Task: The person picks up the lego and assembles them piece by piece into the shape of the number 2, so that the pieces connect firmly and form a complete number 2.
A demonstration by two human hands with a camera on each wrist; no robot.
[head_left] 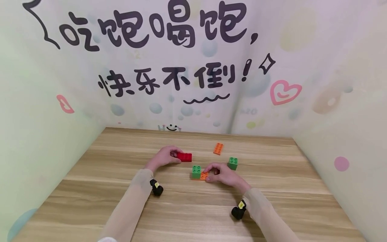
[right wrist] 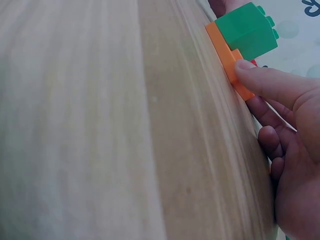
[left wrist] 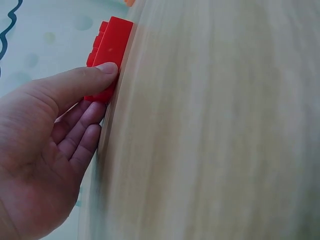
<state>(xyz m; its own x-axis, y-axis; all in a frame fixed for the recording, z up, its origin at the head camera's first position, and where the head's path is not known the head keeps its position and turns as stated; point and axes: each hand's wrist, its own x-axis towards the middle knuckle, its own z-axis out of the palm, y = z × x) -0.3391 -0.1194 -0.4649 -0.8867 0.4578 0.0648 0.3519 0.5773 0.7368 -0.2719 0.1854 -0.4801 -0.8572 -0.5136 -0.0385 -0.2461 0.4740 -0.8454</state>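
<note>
My left hand (head_left: 164, 157) holds a red toy building brick (head_left: 185, 157) by its left end. In the left wrist view the thumb lies on the side of the red brick (left wrist: 112, 45), low at the tabletop. My right hand (head_left: 224, 174) grips the right end of a flat orange brick (head_left: 204, 175) between thumb and fingers. A taller green brick (head_left: 196, 171) sits on the left half of that orange brick. In the right wrist view, the thumb presses the side of the orange brick (right wrist: 224, 55), beside the green brick (right wrist: 247, 30).
A second green brick (head_left: 233, 163) stands just behind the right hand. Farther back lies another flat orange brick (head_left: 218, 148). The wooden table (head_left: 181, 208) meets a printed wall hanging (head_left: 136, 111) at its back edge, with pale walls on both sides.
</note>
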